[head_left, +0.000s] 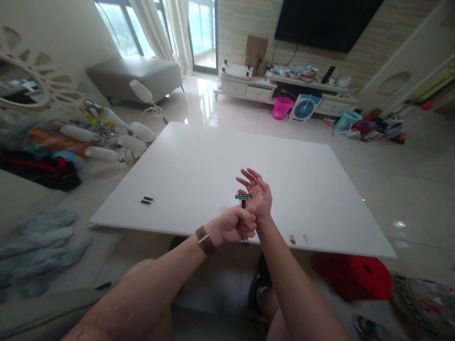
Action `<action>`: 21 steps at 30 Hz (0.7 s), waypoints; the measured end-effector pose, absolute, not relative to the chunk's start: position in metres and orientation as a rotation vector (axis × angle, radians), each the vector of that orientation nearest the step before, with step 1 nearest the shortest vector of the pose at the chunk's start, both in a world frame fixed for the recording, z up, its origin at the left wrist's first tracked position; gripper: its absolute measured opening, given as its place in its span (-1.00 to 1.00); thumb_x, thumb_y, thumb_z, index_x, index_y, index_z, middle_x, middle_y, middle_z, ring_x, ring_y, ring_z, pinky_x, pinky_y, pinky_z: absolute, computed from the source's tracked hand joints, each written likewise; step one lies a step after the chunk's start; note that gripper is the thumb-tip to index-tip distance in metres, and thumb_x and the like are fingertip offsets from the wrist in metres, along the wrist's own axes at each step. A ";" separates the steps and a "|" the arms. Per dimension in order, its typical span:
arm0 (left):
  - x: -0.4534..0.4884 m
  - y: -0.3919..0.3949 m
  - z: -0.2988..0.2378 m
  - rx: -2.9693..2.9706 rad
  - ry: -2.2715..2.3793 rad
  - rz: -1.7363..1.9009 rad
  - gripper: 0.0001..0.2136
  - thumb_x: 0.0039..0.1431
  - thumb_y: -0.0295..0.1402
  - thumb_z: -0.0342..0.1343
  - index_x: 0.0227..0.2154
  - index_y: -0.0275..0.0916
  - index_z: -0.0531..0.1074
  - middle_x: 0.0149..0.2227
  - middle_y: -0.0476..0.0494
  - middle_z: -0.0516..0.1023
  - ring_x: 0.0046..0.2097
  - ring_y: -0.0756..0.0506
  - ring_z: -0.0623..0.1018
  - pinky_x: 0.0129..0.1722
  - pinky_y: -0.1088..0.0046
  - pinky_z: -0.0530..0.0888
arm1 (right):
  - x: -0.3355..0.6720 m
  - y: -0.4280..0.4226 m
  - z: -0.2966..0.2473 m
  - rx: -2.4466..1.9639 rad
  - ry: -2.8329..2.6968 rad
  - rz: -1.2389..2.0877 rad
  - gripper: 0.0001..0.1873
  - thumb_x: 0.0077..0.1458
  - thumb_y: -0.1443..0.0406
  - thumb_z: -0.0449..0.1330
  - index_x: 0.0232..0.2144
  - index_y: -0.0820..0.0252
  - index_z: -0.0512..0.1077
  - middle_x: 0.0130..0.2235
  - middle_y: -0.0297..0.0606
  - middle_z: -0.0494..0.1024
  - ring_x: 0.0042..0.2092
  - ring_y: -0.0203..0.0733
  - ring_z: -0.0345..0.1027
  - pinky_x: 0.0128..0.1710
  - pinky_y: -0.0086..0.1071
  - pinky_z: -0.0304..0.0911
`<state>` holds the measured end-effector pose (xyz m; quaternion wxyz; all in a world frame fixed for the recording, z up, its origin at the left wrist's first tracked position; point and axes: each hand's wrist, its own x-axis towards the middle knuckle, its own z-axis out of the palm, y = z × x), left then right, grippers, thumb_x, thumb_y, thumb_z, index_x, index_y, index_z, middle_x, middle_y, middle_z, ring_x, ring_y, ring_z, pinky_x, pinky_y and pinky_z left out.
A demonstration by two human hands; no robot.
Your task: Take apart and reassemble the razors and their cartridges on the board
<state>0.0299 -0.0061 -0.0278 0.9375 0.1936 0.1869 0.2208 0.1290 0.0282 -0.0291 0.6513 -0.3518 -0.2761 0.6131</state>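
Razor (243, 196), as the head view shows it, stands almost upright in the left hand (236, 222), with its wide head on top and the lower end of the handle coming out under the fist. It is above the near edge of the white counter (213, 166), close to the middle. The left fingers (247, 214) are clamped around the handle. The right hand (261, 196) has its palm turned up, and its fingers (253, 174) are apart, lightly curled, and hold nothing. The razor's head overlaps the side of this palm in the view; whether it touches the skin, I cannot tell. A brown strap (205, 239) goes around the left wrist.

On the counter, well apart from the hands, two dark strips (147, 201) lie toward the left corner. Near the front edge, to the right, are a small yellow-and-dark piece (292, 239) and a clear piece (305, 239) just beside it.

In my judgement, the step in hand is the holding of the razor beside the right wrist. From here, any further move would call for a firm but calm grip, a right hand kept steady, and attention to the blade's angle, because bare skin is so near.
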 end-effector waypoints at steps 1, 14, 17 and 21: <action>0.030 -0.006 -0.028 0.396 0.381 0.452 -0.67 -0.32 -0.64 0.08 -0.71 -0.23 -0.02 -0.76 0.21 -0.09 -0.70 0.18 -0.09 -0.69 0.64 0.01 | 0.129 0.028 -0.029 -0.795 -0.627 1.396 -0.55 0.06 0.03 0.09 -0.05 0.06 0.44 0.11 -0.27 0.50 -0.03 -0.11 0.41 -0.42 -0.43 0.27; 0.023 -0.002 -0.024 0.316 0.293 0.479 -0.57 -0.32 -0.70 0.06 -0.67 -0.24 -0.16 -0.70 0.18 -0.21 -0.67 0.11 -0.15 -0.70 0.62 -0.03 | 0.130 0.019 -0.016 -0.716 -0.775 1.507 -0.62 0.07 0.02 0.15 -0.40 0.17 0.58 -0.30 -0.20 0.65 -0.26 -0.15 0.46 -0.24 -0.30 0.34; 0.020 0.001 -0.025 0.305 0.251 0.492 -0.55 -0.32 -0.71 0.05 -0.66 -0.24 -0.18 -0.69 0.17 -0.24 -0.66 0.10 -0.18 -0.70 0.61 -0.03 | 0.131 0.014 -0.014 -0.716 -0.891 1.534 -0.66 0.04 0.04 0.21 -0.41 0.19 0.59 -0.30 -0.19 0.65 -0.28 -0.16 0.45 -0.24 -0.30 0.33; 0.017 0.000 -0.025 0.286 0.221 0.514 -0.55 -0.35 -0.70 0.05 -0.66 -0.25 -0.19 -0.68 0.15 -0.26 -0.67 0.11 -0.19 -0.71 0.62 -0.03 | 0.131 0.010 -0.013 -0.688 -1.014 1.595 -0.68 0.02 0.07 0.26 -0.35 0.20 0.60 -0.24 -0.16 0.65 -0.25 -0.17 0.45 -0.23 -0.31 0.32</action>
